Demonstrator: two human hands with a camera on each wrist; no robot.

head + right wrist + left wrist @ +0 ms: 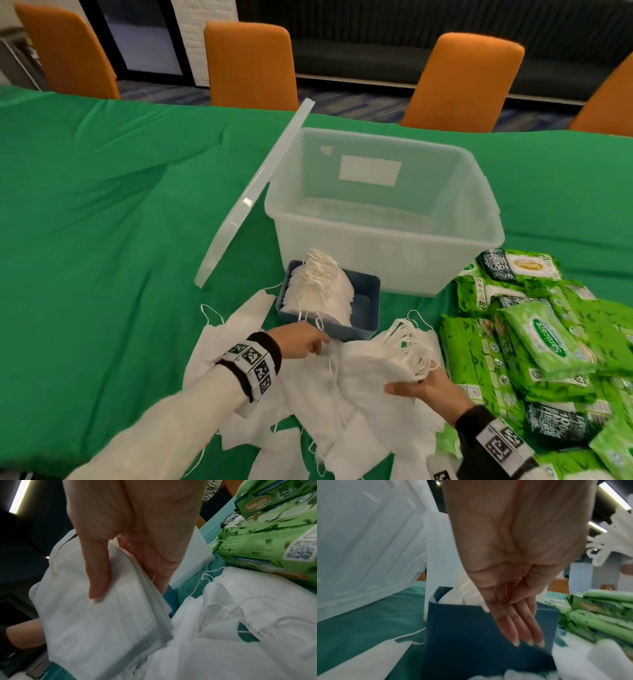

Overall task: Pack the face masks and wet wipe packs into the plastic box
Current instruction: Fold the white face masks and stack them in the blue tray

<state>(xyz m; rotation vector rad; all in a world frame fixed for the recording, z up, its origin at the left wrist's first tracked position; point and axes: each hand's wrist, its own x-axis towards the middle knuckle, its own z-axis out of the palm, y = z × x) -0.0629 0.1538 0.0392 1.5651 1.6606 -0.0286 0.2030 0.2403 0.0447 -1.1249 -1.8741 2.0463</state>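
A clear plastic box [383, 246] stands open on the green cloth, with nothing visible inside. My right hand [423, 385] pinches a stack of white face masks [387, 363] between thumb and fingers; the same stack of masks [102, 615] fills the right wrist view under that hand [130, 566]. My left hand [301, 339] reaches with straight fingers [520, 632] just before the small blue tray [368, 308], holding nothing. That blue tray [471, 635] holds more folded masks [322, 287]. Green wet wipe packs [544, 342] are heaped at the right.
The box's clear lid [250, 202] leans against its left side. Loose masks [308, 411] lie scattered on the cloth near me. Orange chairs [250, 65] line the table's far edge. Bare green cloth [102, 222] spreads to the left.
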